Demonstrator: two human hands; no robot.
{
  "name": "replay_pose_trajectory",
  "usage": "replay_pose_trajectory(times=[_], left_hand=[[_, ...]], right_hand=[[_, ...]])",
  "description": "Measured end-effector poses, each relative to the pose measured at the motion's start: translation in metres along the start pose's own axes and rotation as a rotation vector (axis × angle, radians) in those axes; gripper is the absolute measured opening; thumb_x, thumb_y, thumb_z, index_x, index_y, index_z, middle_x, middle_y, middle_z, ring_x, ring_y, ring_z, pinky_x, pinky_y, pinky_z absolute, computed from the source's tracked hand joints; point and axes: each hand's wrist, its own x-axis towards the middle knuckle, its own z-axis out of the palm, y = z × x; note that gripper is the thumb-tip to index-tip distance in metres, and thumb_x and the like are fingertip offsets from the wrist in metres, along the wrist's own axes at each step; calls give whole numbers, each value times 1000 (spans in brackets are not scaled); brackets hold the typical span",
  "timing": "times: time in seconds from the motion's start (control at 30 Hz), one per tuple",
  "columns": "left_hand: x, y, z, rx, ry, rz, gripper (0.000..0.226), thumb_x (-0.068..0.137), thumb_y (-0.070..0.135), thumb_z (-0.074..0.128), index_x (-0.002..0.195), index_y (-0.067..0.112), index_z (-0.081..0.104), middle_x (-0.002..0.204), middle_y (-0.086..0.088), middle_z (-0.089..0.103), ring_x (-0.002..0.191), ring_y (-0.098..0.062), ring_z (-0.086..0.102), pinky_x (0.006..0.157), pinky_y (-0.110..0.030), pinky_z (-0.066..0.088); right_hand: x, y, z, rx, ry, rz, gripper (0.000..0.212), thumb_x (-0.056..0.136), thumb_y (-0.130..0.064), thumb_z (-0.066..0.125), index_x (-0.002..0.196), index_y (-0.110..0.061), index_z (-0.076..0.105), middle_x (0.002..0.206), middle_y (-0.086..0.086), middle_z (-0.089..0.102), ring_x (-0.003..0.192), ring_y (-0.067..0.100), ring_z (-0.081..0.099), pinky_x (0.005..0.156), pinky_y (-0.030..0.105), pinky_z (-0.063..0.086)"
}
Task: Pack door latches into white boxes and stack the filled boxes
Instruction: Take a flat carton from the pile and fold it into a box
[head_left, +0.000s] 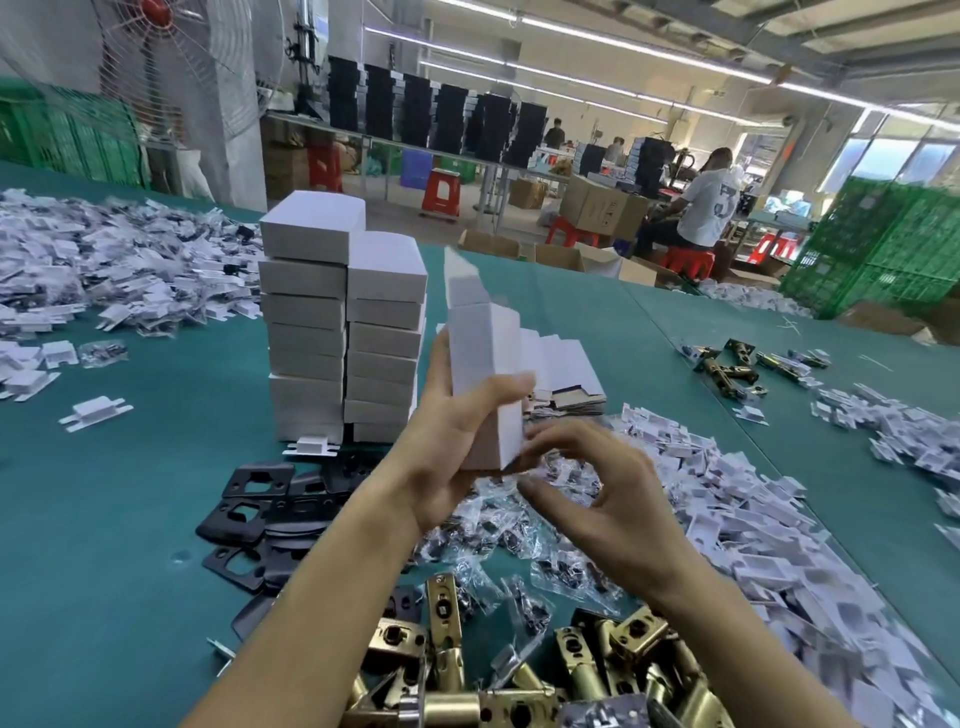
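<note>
**Q:** What lies nearest, at the bottom of the frame?

**A:** Brass door latches (519, 675) heaped on the green table (104, 519), with black plates (260, 519) to their left and bagged screws (545, 561) just beyond.

**Q:** And the hands?

**A:** At centre, the left hand (447, 452) grips a white box (483, 374), upright with its top flap open. The right hand (587, 483) curls at the box's lower end, thumb apart; whether it grips cannot be told.

**Q:** Behind?

**A:** Two stacks of closed boxes (343, 322) stand left of centre. At far upper right, a seated person (701, 208) beside green crates (883, 249).

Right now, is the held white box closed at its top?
No: the left hand grips the white box, whose top flap stands open.
</note>
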Motion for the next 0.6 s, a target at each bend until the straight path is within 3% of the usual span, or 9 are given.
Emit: replay_pose_trajectory(times=[0.1,0.2,0.27,0.33,0.4,0.47,0.6], left_hand=[[1,0,-5,267,15,159,77,66,22,75,132,52,48,116,-1,64,90,-22,66,73,-48,59],[5,-6,-8,393,99,231,64,66,23,68,122,51,55,112,-2,60,88,-22,61,71,-51,62],[5,-8,-9,344,139,248,43,68,27,67,104,49,62,104,-4,60,84,-26,60,62,-54,61],[6,-9,-11,297,174,234,31,68,31,71,93,46,62,102,-5,61,87,-28,63,57,-52,61],[7,-10,-14,296,206,225,35,67,33,75,98,41,60,104,-3,61,87,-24,65,55,-46,61],[8,-10,-17,278,220,234,39,68,33,77,102,39,61,104,-1,63,85,-20,66,53,-43,60],[9,-8,-20,204,202,238,28,71,31,74,97,40,68,94,2,68,85,-26,66,53,-43,59]], right_hand=[[-4,4,1,-67,-288,337,10,91,-30,69,98,-29,62,91,-12,67,84,-4,63,76,21,54],[-5,-1,16,-140,-495,353,14,92,-37,67,100,-24,69,86,-8,70,75,1,64,72,26,55],[-2,-9,28,-53,-627,384,25,92,-43,66,106,-23,70,86,-7,72,68,-1,63,64,22,52],[-1,-15,40,-26,-751,411,36,88,-48,68,112,-21,70,95,-2,75,75,2,67,68,22,55],[-1,-18,51,-22,-797,449,39,84,-47,74,109,-17,71,98,-1,74,82,9,68,74,25,56],[-2,-19,56,28,-790,497,35,82,-40,77,104,-13,70,91,-2,71,77,10,65,68,22,50],[-4,-15,49,339,-735,676,32,84,-24,77,103,-1,66,91,6,68,78,15,63,74,29,53]])
